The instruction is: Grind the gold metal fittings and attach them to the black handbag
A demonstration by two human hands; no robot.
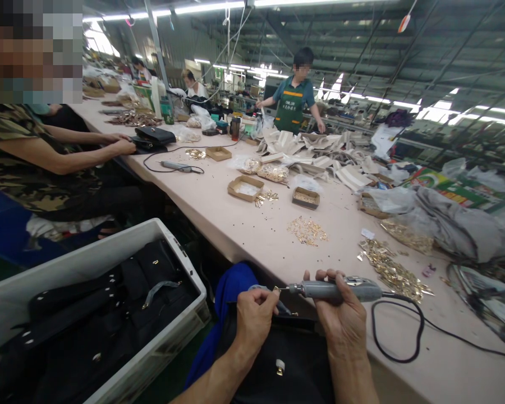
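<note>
My right hand (340, 303) is wrapped around a grey electric screwdriver (326, 290), its cord trailing off to the right. The thin bit points left and meets a small gold metal piece (276, 289) pinched in the fingertips of my left hand (256, 314). Below both hands a black bag (297, 350) lies on my lap, with a gold clasp partly wrapped in white on its front. Behind my left hand shows a strip of the bag's handle in clear wrapping. Whether the gold piece is joined to the bag is hidden by my fingers.
A white crate (151, 230) of black bags stands on my left. Gold hardware piles (387, 269), small screws (307, 230) and cardboard boxes (244, 189) lie on the table (252, 235). Co-workers are at the left and behind the table; a second screwdriver (175, 166) lies farther off.
</note>
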